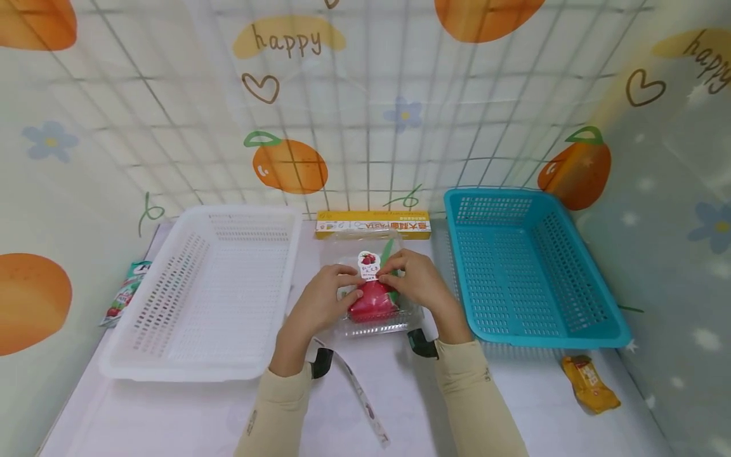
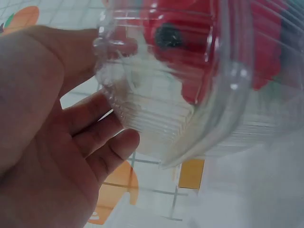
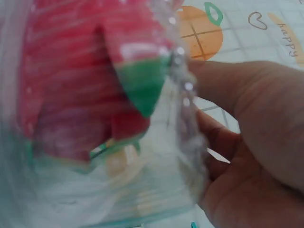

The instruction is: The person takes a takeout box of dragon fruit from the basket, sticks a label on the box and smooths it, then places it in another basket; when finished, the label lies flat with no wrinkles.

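One label (image 1: 369,260) sits between your left hand (image 1: 320,298) and right hand (image 1: 419,279), over the lid of the clear container (image 1: 374,329). Judgement: the next move hinges on that spot. Clock is centred on the label, 12 pointing away from you.

Label's long axis runs roughly 12 to 6. Left hand is at 8, fingertips at the label's 7 o'clock corner. Right hand is just past 3, fingertips at the 4–5 o'clock corner. Both reach it; neither is clearly nearer.

Left fingers are loosely bent, thumb apart from the forefinger. Right thumb and forefinger sit close together at the edge; can't tell if they pinch it or just press. Can't tell either if the label lies fully flat.

Red fruit (image 1: 374,303) shows inside the container, just below the label at 6. Further out at 6, a narrow strip (image 1: 368,408) lies on the table (image 1: 542,412). Pasta box (image 1: 373,216) at 12, white basket (image 1: 188,372) at 9, teal basket (image 1: 548,341) at 3.
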The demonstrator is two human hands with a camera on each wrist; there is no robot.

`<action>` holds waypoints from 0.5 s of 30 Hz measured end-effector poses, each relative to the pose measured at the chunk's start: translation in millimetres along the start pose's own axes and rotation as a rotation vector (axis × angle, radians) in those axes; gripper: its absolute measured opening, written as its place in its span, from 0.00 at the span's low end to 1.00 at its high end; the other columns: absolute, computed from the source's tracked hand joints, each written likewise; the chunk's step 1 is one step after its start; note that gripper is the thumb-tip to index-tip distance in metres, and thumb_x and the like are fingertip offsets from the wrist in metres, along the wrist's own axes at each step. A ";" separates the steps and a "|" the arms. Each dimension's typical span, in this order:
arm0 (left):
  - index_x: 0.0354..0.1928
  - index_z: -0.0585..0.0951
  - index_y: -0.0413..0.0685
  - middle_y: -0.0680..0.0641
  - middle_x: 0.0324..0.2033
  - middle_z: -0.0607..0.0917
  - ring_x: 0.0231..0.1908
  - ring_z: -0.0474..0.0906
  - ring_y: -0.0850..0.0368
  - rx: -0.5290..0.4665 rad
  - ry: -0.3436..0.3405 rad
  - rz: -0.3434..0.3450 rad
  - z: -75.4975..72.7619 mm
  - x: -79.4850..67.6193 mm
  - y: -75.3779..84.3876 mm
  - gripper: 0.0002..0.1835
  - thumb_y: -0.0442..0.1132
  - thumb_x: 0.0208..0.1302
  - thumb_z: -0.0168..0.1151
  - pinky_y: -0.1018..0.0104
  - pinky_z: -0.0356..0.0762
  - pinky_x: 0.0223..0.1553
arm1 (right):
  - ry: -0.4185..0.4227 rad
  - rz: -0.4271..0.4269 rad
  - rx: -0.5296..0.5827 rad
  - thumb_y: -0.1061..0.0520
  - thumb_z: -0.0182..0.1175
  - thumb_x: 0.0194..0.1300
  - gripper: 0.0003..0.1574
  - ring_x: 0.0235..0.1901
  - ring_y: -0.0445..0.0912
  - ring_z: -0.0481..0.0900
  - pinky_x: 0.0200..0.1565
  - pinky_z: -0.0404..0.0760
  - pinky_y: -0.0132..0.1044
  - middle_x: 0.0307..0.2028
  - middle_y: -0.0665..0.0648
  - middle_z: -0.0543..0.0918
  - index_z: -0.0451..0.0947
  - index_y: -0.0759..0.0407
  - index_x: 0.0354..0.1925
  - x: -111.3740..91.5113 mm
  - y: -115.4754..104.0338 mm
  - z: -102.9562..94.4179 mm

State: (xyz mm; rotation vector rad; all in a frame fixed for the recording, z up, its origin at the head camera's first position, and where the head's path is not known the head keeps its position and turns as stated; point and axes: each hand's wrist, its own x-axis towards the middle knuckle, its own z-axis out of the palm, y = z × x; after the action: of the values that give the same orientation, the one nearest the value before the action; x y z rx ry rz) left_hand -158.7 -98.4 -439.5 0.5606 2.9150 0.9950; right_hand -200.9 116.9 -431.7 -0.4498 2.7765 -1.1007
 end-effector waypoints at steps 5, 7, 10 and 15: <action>0.60 0.84 0.51 0.44 0.65 0.78 0.69 0.71 0.44 -0.026 -0.031 0.023 5.6 -6.3 -4.7 0.20 0.45 0.67 0.68 0.45 0.71 0.69 | 0.026 -0.008 -0.027 0.54 0.72 0.64 0.05 0.53 0.54 0.80 0.52 0.85 0.50 0.50 0.56 0.84 0.89 0.52 0.38 -9.6 1.5 3.2; 0.60 0.83 0.51 0.44 0.65 0.78 0.69 0.70 0.44 -0.030 -0.018 0.032 8.1 -8.0 -6.0 0.20 0.45 0.68 0.68 0.45 0.71 0.69 | 0.060 -0.021 -0.030 0.53 0.72 0.64 0.06 0.54 0.54 0.80 0.52 0.86 0.50 0.51 0.56 0.83 0.88 0.53 0.38 -14.7 1.7 5.8; 0.59 0.84 0.49 0.44 0.65 0.78 0.70 0.69 0.43 -0.039 0.039 0.050 10.1 -10.6 -7.2 0.19 0.43 0.68 0.67 0.44 0.69 0.70 | 0.146 -0.061 -0.015 0.50 0.71 0.64 0.14 0.58 0.55 0.77 0.56 0.84 0.54 0.56 0.58 0.81 0.87 0.55 0.45 -21.3 2.3 10.0; 0.71 0.75 0.54 0.44 0.75 0.65 0.76 0.56 0.41 -0.042 0.109 0.014 10.9 -15.1 -8.3 0.34 0.52 0.64 0.70 0.38 0.69 0.69 | 0.210 -0.104 0.074 0.42 0.73 0.59 0.48 0.74 0.59 0.60 0.64 0.73 0.68 0.74 0.60 0.63 0.69 0.55 0.72 -32.7 10.3 14.6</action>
State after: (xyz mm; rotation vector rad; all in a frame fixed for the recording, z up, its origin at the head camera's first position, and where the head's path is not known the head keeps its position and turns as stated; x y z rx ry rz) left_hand -146.0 -103.2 -454.7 0.5418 2.9799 1.1197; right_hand -169.0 124.9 -449.3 -0.5019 2.9063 -1.3420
